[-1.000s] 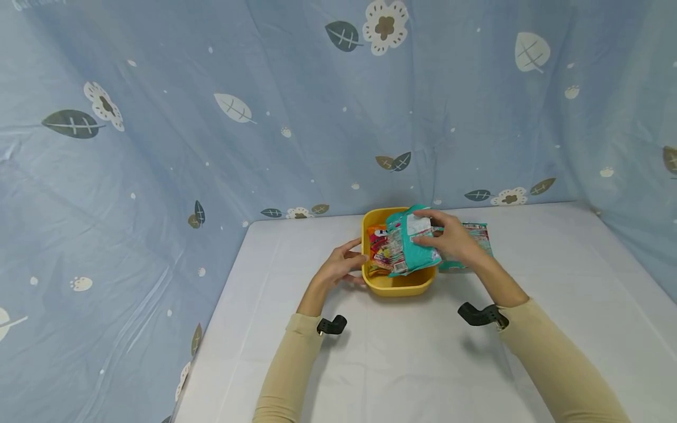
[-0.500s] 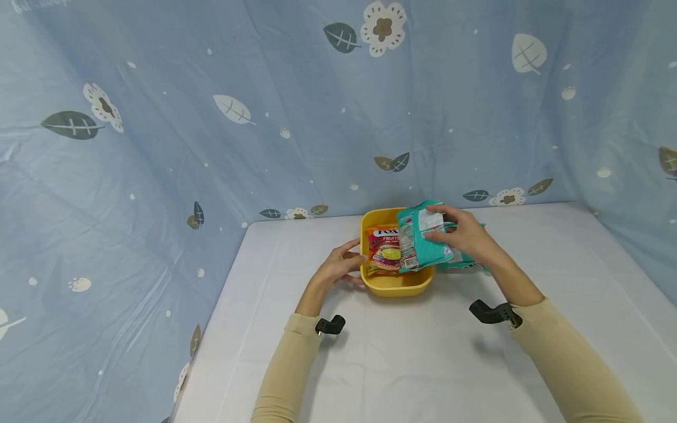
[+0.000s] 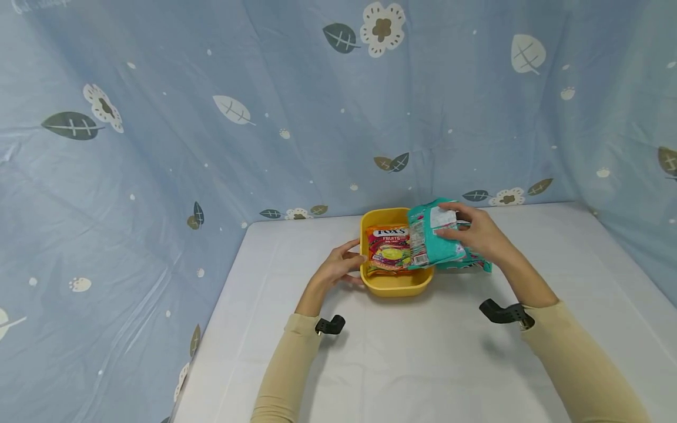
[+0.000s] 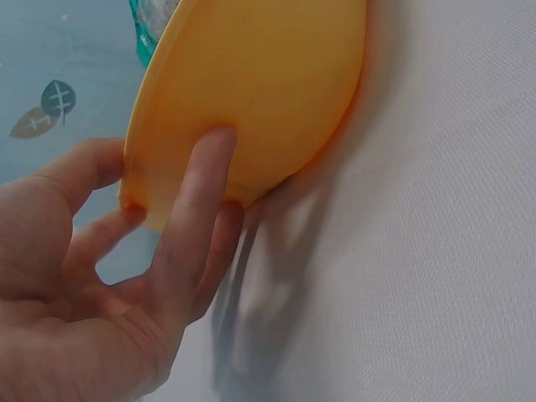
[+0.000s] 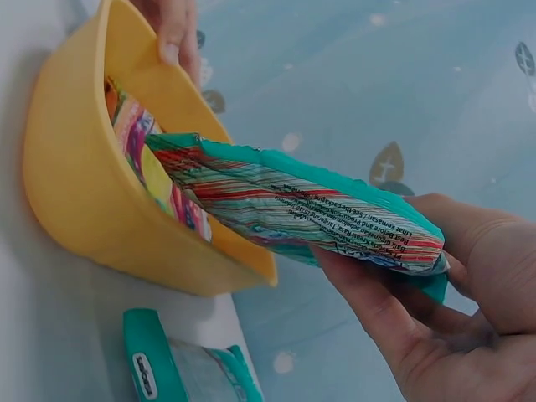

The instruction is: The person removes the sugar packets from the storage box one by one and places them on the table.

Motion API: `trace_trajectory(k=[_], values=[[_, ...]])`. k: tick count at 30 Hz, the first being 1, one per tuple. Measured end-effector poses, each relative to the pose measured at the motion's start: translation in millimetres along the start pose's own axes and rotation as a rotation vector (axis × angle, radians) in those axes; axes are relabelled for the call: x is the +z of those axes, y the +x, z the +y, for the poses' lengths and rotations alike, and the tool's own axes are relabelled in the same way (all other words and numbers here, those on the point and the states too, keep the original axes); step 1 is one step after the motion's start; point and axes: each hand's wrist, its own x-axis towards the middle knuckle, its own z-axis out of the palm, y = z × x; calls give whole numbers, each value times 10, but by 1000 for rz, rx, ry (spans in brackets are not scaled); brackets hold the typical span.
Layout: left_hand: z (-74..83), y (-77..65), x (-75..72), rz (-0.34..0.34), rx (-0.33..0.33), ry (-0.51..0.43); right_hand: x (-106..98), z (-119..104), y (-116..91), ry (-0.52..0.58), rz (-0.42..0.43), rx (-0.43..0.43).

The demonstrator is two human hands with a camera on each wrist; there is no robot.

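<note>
Visible from the right wrist only: the teal packet (image 5: 314, 205) nearly edge-on, with "Best before" lettering upside down, and the small outlined label of a second packet (image 5: 188, 362), lying at three o'clock of the yellow tub (image 3: 399, 292) on the white table (image 3: 402, 364). Visible from the left wrist only: the tub's outer wall at close range, with one long finger laid against it. Visible from the head: a barcode and a white patch on the teal packet. Plump, creased and slanting, with its nine o'clock end above the tub's three o'clock side; clamped at its opposite end between thumb and fingers of the right hand (image 3: 478, 235). At nine o'clock of the tub: the left hand (image 3: 335, 267), fingers bent about rim and wall. Inside: a red-and-orange sweet bag (image 3: 388, 249) marked FOX'S. Compared with half a second earlier: teal packet shifted toward three o'clock, more of the sweet bag uncovered, left hand and tub unmoved
</note>
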Motion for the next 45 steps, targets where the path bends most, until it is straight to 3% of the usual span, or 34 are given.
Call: trace_trajectory(k=[8,19,30,45], values=[[17,-18,14,8,-5,4,-117,79,-48,-37,35,56],[0,-3,26,4,14,-35,-277,190,-140,9,60,58],[-1,4,20,7,-7,-8,-407,285,-203,-33,113,107],[-7,6,18,-2,9,-24,-615,460,-341,4,158,96]])
